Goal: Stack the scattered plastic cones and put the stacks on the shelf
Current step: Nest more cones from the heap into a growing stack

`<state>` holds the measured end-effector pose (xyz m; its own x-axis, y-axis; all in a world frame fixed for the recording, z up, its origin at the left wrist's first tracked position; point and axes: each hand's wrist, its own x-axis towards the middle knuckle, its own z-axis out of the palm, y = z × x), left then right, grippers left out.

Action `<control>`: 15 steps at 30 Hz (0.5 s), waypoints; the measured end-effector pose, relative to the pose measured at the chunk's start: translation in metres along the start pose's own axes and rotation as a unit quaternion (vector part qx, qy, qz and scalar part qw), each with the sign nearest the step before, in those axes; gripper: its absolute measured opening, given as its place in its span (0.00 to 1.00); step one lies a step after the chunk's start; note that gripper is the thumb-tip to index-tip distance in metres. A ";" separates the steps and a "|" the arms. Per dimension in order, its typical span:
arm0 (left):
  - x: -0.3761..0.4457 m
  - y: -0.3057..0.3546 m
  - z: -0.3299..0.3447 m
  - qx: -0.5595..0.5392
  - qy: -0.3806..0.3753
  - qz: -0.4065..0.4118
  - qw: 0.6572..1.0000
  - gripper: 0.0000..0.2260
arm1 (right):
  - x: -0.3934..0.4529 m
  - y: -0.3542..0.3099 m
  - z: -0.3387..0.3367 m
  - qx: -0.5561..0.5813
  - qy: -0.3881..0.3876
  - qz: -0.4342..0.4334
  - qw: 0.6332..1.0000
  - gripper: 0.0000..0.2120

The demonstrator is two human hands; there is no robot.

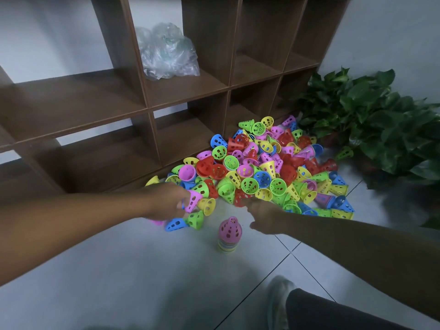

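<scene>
— What sort of place is this?

— An indoor room, perhaps a playroom or activity room; a home or an office cannot be ruled out. A dark brown wooden cubby shelf (147, 108) stands against a plain white wall (381, 32).

— What else shows it?

— In front of the shelf lies a pale glossy tiled floor (142, 270) carrying a heap of perforated plastic cones in bright colours (262, 170). Right of the shelf, a leafy green potted plant (371, 115) fills the corner. One cubby holds a crumpled clear plastic bag (166, 53).

1. Left hand (166, 203) and forearm: bare, no sleeve, watch or ring visible.
2. Right hand (264, 217) and forearm: likewise bare.
3. Leg (333, 313): dark trousers.
4. Shoe (278, 303): pale, light-coloured, blurred.
</scene>
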<state>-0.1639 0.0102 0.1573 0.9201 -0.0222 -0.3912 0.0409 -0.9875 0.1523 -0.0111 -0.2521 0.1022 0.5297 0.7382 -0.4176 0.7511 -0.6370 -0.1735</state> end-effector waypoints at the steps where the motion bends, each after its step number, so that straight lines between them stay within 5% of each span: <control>1: 0.002 -0.002 -0.003 0.001 0.002 -0.005 1.000 0.13 | 0.003 0.006 -0.004 0.003 -0.001 0.007 1.000 0.34; 15: -0.067 0.013 -0.088 0.049 -0.017 -0.048 0.997 0.14 | 0.007 0.011 -0.033 -0.008 0.004 0.006 1.000 0.27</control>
<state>-0.1907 0.0122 0.2653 0.8997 0.0704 -0.4308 0.0889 -0.9958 0.0229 0.0136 -0.2469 0.1265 0.5414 0.7322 -0.4132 0.7509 -0.6422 -0.1541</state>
